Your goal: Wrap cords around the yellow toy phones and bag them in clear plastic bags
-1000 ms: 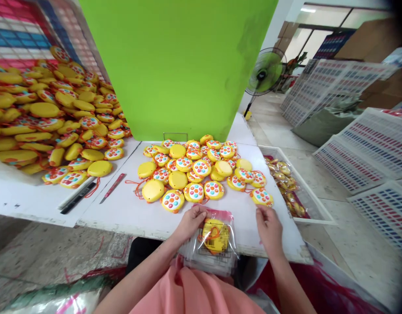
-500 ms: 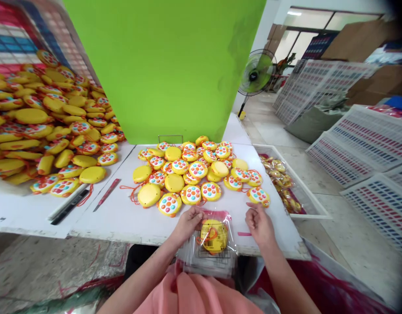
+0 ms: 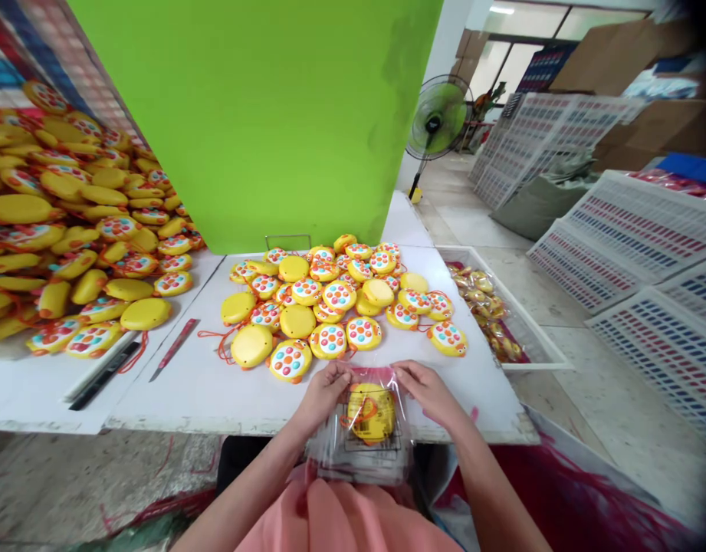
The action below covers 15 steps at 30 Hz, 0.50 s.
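A clear plastic bag (image 3: pixel 395 445) with a pink top edge lies at the table's front edge, over my lap. Inside it sits a yellow toy (image 3: pixel 371 412) with an orange cord, its plain back facing up. My left hand (image 3: pixel 328 389) pinches the bag's upper left corner. At the upper right corner, my right hand (image 3: pixel 425 387) grips the same edge between thumb and fingers. More bags appear stacked beneath this one. Just beyond the hands lies a loose heap of yellow toys (image 3: pixel 330 339), some showing white faces with coloured bumps.
A bigger pile of the toys (image 3: pixel 108 199) fills the left side. A red craft knife (image 3: pixel 174 350) and a black marker-like bar (image 3: pixel 104 377) lie left. Behind stands a green panel (image 3: pixel 254 123). A white crate (image 3: pixel 536 330) with bagged toys sits right, and a fan (image 3: pixel 436 123) stands farther back.
My right hand has moved left from beside the rightmost toy and taken hold of the bag's upper right corner. My left hand keeps its grip. The view has shifted slightly.
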Each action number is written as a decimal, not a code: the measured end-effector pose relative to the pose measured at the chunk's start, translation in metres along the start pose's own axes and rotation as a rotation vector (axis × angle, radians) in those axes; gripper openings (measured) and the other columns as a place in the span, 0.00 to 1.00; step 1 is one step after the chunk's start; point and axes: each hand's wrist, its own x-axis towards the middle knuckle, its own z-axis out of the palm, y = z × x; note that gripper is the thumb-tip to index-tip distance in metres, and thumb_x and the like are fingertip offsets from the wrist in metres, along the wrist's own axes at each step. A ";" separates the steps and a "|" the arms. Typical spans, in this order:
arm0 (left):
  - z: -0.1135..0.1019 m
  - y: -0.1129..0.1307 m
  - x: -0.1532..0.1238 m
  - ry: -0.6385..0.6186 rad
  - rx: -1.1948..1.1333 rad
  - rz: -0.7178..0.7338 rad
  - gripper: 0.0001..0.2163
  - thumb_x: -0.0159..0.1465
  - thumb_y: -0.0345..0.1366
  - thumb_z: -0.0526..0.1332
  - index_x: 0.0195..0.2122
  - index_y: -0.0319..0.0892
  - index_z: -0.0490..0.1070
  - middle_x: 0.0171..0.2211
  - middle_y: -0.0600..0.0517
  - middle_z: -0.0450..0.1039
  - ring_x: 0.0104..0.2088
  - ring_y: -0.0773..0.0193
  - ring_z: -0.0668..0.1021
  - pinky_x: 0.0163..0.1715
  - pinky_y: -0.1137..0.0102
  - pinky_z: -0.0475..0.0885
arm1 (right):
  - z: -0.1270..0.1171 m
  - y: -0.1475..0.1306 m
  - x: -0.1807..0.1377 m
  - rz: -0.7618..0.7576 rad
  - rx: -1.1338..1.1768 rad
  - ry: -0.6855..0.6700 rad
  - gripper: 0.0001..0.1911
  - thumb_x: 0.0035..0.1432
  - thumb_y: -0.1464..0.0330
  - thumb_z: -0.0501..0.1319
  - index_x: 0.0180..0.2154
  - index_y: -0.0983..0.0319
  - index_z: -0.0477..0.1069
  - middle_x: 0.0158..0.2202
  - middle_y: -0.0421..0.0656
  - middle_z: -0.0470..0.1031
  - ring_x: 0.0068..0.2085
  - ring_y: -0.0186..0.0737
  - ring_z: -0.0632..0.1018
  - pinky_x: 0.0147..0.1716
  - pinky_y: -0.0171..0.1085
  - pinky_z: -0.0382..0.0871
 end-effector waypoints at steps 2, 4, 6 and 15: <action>0.001 0.000 -0.001 0.004 -0.010 0.011 0.16 0.56 0.48 0.66 0.32 0.39 0.67 0.28 0.55 0.69 0.26 0.69 0.71 0.28 0.74 0.66 | 0.008 -0.008 0.004 -0.038 -0.005 -0.051 0.14 0.57 0.58 0.59 0.36 0.60 0.75 0.28 0.39 0.73 0.28 0.36 0.71 0.24 0.32 0.63; 0.001 0.000 -0.001 -0.003 -0.030 0.021 0.16 0.56 0.48 0.66 0.33 0.39 0.68 0.28 0.54 0.70 0.27 0.69 0.71 0.29 0.74 0.66 | 0.010 -0.011 0.006 -0.004 0.069 -0.085 0.11 0.56 0.60 0.61 0.35 0.61 0.74 0.27 0.38 0.72 0.26 0.34 0.70 0.23 0.31 0.61; 0.000 0.000 -0.001 -0.014 -0.043 0.024 0.16 0.57 0.47 0.66 0.34 0.39 0.69 0.29 0.54 0.71 0.29 0.68 0.72 0.30 0.73 0.67 | 0.010 -0.011 0.006 0.055 0.153 -0.096 0.10 0.53 0.61 0.63 0.34 0.62 0.74 0.25 0.37 0.72 0.25 0.33 0.70 0.22 0.31 0.60; -0.009 0.000 0.001 -0.045 -0.038 -0.069 0.22 0.56 0.46 0.67 0.49 0.41 0.72 0.46 0.45 0.77 0.44 0.56 0.78 0.42 0.64 0.72 | 0.000 0.002 0.003 0.111 0.306 0.014 0.13 0.48 0.62 0.66 0.36 0.62 0.75 0.26 0.38 0.76 0.24 0.33 0.72 0.23 0.32 0.63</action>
